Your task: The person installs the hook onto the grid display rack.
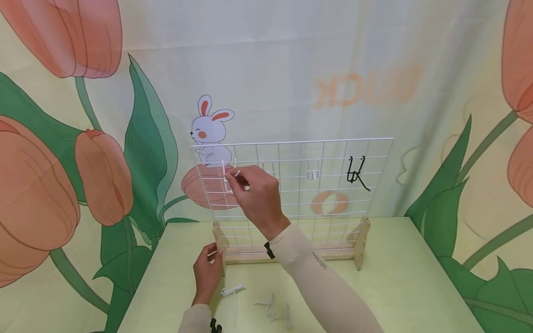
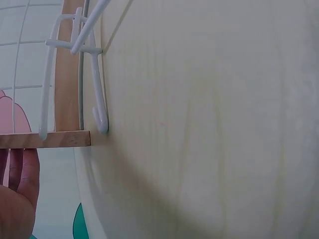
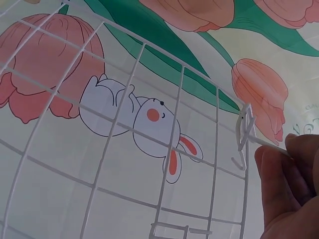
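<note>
My right hand (image 1: pixel 260 194) is raised to the upper left of a white wire grid panel (image 1: pixel 291 142). Its thumb and fingertips pinch the prong of a white wire display hook (image 3: pixel 244 128), whose frame stands against the grid's wires. Lower down, my left hand (image 1: pixel 208 273) grips the left foot of the wooden stand (image 1: pixel 220 245) at its edge. In the left wrist view, fingers (image 2: pixel 30 172) press against the wooden foot (image 2: pixel 55 139). On the tabletop close to that hand lies another white hook (image 1: pixel 234 291).
A black hook (image 1: pixel 355 173) hangs at the grid's upper right, and a white hook (image 1: pixel 313 171) hangs near its middle. Loose white hooks (image 1: pixel 270 305) lie on the pale tabletop (image 1: pixel 399 286) in front. Behind the grid hangs a printed curtain (image 1: pixel 266 92) with tulips and a rabbit.
</note>
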Tool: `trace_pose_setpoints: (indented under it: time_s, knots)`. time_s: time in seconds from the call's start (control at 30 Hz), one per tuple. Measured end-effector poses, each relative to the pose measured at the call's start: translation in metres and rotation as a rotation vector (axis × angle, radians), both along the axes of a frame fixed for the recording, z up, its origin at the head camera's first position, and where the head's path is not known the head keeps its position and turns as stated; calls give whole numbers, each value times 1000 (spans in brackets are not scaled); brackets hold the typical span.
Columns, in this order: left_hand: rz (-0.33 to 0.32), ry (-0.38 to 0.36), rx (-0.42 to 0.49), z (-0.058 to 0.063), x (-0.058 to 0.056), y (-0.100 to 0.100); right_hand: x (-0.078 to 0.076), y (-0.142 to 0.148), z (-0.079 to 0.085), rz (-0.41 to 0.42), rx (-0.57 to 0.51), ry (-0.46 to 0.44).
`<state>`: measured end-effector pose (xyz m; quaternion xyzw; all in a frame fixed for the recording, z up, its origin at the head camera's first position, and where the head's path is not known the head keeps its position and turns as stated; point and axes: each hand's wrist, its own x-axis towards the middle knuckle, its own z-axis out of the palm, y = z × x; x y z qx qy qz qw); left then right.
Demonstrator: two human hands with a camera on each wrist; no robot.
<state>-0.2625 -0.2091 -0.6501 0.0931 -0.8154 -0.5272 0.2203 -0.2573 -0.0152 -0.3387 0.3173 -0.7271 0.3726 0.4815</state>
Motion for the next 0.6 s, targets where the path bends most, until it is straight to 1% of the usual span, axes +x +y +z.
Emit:
trace_pose_setpoints:
  time_s: [0.2,0.4,0.6]
  knots:
    - [13,46,-23,0,-2,0,-8,-10,3,-39,20,38]
    - [13,41,-23,-3,-3,-2,-17,-18,-1,-80,22,50]
    - [-7,40,-3,1,-1,-3,-22,-24,-5,-149,29,82]
